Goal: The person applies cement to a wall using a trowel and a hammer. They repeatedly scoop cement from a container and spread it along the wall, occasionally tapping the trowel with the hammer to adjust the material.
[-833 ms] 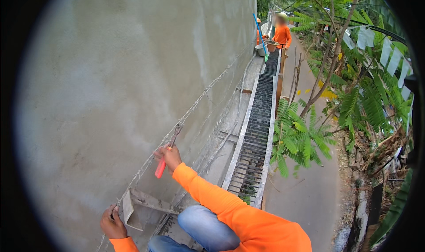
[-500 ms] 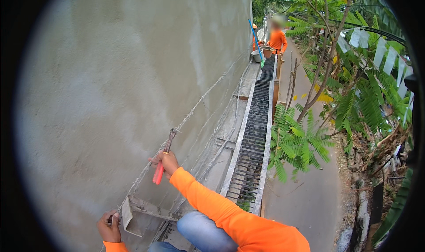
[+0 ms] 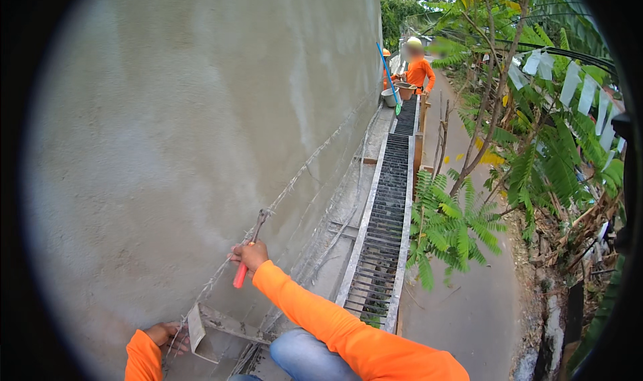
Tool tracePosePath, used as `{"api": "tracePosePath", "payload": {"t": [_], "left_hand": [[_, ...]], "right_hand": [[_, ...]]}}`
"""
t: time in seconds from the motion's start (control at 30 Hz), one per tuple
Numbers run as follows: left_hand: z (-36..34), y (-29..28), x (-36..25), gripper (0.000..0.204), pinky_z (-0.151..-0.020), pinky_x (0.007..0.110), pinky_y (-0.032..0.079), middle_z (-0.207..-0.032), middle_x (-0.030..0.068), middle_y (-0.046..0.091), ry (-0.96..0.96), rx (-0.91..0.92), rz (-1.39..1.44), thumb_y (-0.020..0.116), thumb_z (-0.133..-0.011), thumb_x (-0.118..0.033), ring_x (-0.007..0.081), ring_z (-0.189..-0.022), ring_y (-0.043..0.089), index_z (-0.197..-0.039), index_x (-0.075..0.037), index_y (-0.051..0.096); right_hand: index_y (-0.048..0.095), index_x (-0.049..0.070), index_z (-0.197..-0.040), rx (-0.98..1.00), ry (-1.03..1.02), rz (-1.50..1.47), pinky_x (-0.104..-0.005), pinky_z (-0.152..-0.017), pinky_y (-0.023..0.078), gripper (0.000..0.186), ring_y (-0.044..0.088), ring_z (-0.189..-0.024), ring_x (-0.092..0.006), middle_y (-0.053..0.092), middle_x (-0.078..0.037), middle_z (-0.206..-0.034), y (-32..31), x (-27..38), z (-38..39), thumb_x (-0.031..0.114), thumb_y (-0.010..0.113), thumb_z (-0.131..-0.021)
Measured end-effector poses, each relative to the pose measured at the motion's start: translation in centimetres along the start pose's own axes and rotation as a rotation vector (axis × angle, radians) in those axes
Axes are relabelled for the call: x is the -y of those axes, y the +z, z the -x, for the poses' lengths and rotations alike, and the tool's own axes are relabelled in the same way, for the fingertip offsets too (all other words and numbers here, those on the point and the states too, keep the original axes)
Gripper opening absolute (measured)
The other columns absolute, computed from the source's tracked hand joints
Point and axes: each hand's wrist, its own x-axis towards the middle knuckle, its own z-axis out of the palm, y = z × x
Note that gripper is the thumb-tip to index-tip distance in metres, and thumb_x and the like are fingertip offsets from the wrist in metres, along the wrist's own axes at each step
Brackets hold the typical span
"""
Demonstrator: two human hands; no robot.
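In my right hand [image 3: 252, 254] is a pair of pliers [image 3: 240, 276] with red handles, closed in my grip. Their rusty jaws point up and meet the barbed wire [image 3: 287, 192], which runs along the plastered wall. My left hand [image 3: 163, 333] is low at the left, beside the flat end of a metal bracket [image 3: 195, 330]. Its fingers reach out, apart, at the lower wire strands next to the bracket; part of them is blurred.
A narrow slatted metal walkway [image 3: 382, 240] stretches ahead between the grey wall [image 3: 174, 133] and a paved lane [image 3: 455, 307]. Farther along are two people in orange [image 3: 419, 73], with a grey bucket [image 3: 390, 98] nearby. Leafy branches [image 3: 459, 227] lean in from the right.
My left hand has come off the bracket's upper edge and turned, its sleeve now more in view. My right hand and the pliers have shifted slightly down, jaws still at the wire.
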Motion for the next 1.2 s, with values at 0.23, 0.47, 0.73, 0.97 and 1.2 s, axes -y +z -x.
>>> {"api": "tracePosePath", "payload": {"t": [0.23, 0.47, 0.73, 0.97, 1.2], "left_hand": [[-0.1, 1.7, 0.8, 0.02, -0.057, 0.036, 0.06, -0.081, 0.0072, 0.069, 0.19, -0.281, -0.109, 0.055, -0.105, -0.009, 0.0196, -0.064, 0.067, -0.113, 0.001, 0.07], [2.8, 3.9, -0.1, 0.026, -0.055, 0.03, 0.053, -0.078, 0.0058, 0.067, 0.462, -0.5, -0.135, 0.07, -0.096, -0.004, 0.0127, -0.062, 0.062, -0.121, 0.001, 0.068], [4.1, 5.1, -0.4, 0.036, -0.057, 0.026, 0.048, -0.073, 0.0049, 0.066, 0.554, -0.661, -0.083, 0.078, -0.086, 0.001, 0.0117, -0.062, 0.061, -0.12, 0.003, 0.066], [5.7, 5.3, -1.7, 0.048, -0.059, 0.026, 0.046, -0.071, 0.0034, 0.063, 0.604, -0.753, -0.06, 0.087, -0.073, -0.002, 0.0111, -0.063, 0.059, -0.115, 0.0, 0.064], [8.1, 5.7, -3.3, 0.059, -0.069, 0.03, 0.048, -0.088, 0.0013, 0.049, 0.581, -0.761, -0.218, 0.092, -0.064, -0.002, 0.0129, -0.076, 0.049, -0.113, -0.006, 0.059]], "right_hand": [[0.039, 0.004, -0.107, -0.007, -0.01, -0.019, -0.0398, -0.063, 0.065, 0.031, 0.074, -0.078, -0.0308, 0.061, -0.015, -0.096, 0.1, 0.9, 1.7, -0.008, 0.063, -0.09], [0.038, 0.006, -0.106, -0.041, -0.037, -0.016, -0.0372, -0.056, 0.061, 0.031, 0.073, -0.075, -0.0293, 0.059, -0.014, -0.089, -0.1, 0.6, 1.8, -0.008, 0.06, -0.089], [0.038, 0.006, -0.105, -0.171, -0.027, 0.034, -0.035, -0.05, 0.053, 0.03, 0.071, -0.069, -0.0253, 0.059, -0.013, -0.087, 1.2, 0.4, 2.0, -0.008, 0.059, -0.089], [0.039, 0.002, -0.105, -0.004, -0.152, -0.011, -0.037, -0.054, 0.056, 0.026, 0.07, -0.07, -0.0269, 0.061, -0.015, -0.086, 1.7, 3.3, 3.5, -0.009, 0.058, -0.09], [0.049, 0.0, -0.098, 0.009, -0.177, -0.061, -0.0382, -0.059, 0.057, 0.019, 0.07, -0.074, -0.0295, 0.065, -0.017, -0.088, -0.5, 1.5, 3.7, -0.008, 0.063, -0.089]]}}
